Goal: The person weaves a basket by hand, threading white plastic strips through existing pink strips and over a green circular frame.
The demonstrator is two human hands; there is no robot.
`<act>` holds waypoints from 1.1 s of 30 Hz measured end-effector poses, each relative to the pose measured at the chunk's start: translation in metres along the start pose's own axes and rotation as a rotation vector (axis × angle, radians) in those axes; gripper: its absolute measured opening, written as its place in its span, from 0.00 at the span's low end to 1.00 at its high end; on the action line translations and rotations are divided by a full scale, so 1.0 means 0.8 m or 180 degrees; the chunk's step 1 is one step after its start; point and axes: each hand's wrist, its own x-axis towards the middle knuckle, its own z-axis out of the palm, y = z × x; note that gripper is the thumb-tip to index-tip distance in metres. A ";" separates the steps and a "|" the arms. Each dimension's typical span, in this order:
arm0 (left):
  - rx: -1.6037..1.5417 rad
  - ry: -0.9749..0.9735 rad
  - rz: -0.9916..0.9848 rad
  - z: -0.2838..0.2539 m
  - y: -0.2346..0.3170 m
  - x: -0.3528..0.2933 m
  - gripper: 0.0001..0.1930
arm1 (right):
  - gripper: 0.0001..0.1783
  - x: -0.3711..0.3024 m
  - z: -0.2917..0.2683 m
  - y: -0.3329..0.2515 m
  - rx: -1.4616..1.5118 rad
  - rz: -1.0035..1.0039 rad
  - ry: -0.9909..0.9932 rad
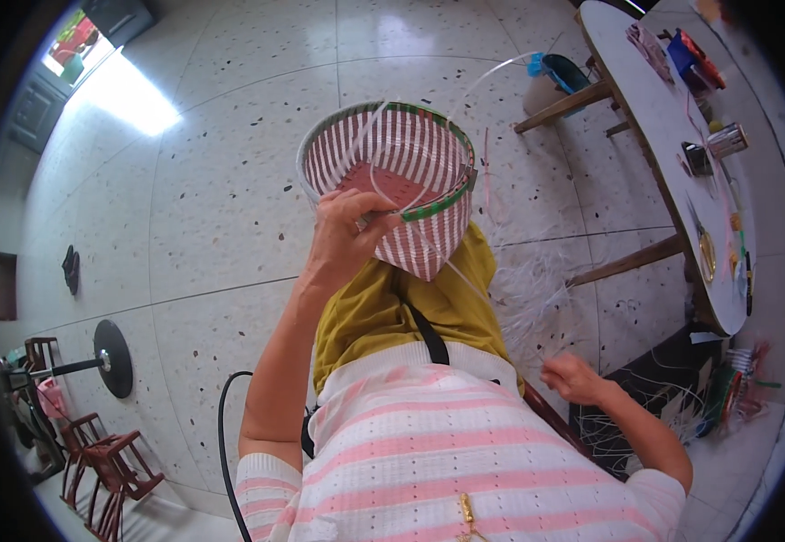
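A pink-and-white striped woven basket [424, 248] rests between my knees, its mouth facing up and away from me. Green binding runs along part of its rim, and a small clip sits on the rim's right side. My left hand [352, 226] pinches the near rim, thumb and fingers closed over the edge. A thin white plastic strip [469, 285] loops above the basket, passes at the near rim and stretches down toward my right. Out beside my right hip, my right hand [573, 378] is closed at that strip's line; the strip's end is hidden in its fingers.
At the right stands a white-topped table [627, 99] with wooden legs, carrying scissors [706, 253], a cup and strips. Loose white strips [537, 289] lie heaped on the floor below. Small wooden chairs [117, 465] and a round black base [113, 359] are at the left.
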 end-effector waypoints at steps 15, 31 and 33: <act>0.0061 0.0389 -0.0186 0.016 -0.001 -0.005 0.07 | 0.13 -0.236 0.079 0.180 -0.0213 0.2457 -0.1962; 0.0643 0.0167 0.0271 -0.001 0.030 -0.038 0.12 | 0.09 0.187 -0.172 -0.208 0.3895 -0.0575 -0.0137; 0.0704 0.0108 0.0240 -0.004 0.038 -0.045 0.12 | 0.11 0.210 -0.166 -0.220 0.4139 -0.0813 -0.0387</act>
